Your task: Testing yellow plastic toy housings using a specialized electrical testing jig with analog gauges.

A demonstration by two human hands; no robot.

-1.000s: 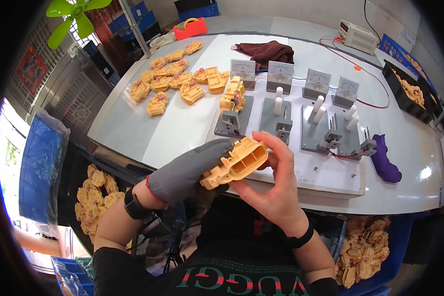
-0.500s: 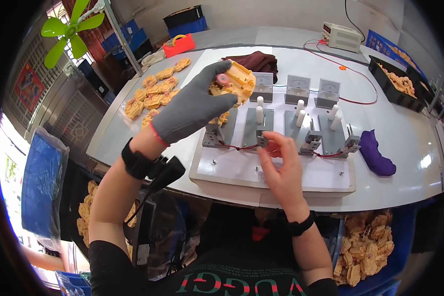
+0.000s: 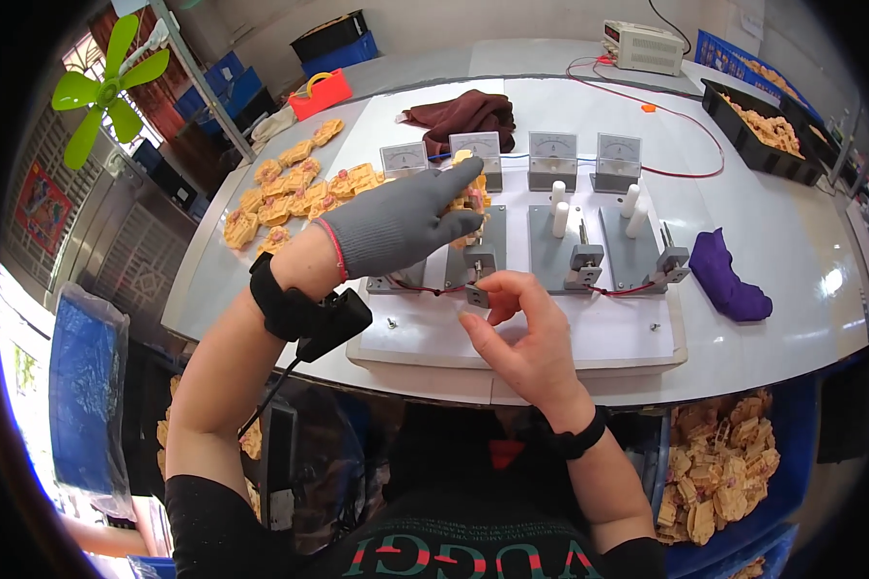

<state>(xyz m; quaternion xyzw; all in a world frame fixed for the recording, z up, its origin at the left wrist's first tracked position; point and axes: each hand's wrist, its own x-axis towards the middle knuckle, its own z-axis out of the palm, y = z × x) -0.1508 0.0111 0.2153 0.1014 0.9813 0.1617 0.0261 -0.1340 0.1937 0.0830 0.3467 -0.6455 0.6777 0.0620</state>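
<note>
My left hand [image 3: 396, 222], in a grey knit glove, has its thumb and fingers around a yellow plastic part [image 3: 472, 198] with a pink piece in it. That part is at a grey fixture plate [image 3: 493, 241], and the hand covers much of it. At the plate's front end stands a grey metal clamp block [image 3: 480, 259], with a smaller grey block [image 3: 476, 295] below. Bare, my right hand [image 3: 531, 338] touches the smaller block with its forefinger. The thumb is apart from the forefinger, with a gap between them. The leftmost fixture is mostly hidden behind my left forearm and glove.
To the right, two more fixtures carry white pegs [image 3: 560, 220]. Several dial meters [image 3: 552, 159] stand behind. Yellow parts [image 3: 285, 193] lie at the left. A purple cloth [image 3: 729, 278], a maroon cloth [image 3: 465, 121], a power supply [image 3: 644, 46] and a black bin [image 3: 753, 135] are around.
My left hand has lowered the yellow part from the air to the second fixture and turned palm-down. My right hand has stayed by the same clamp. The view has shifted slightly.
</note>
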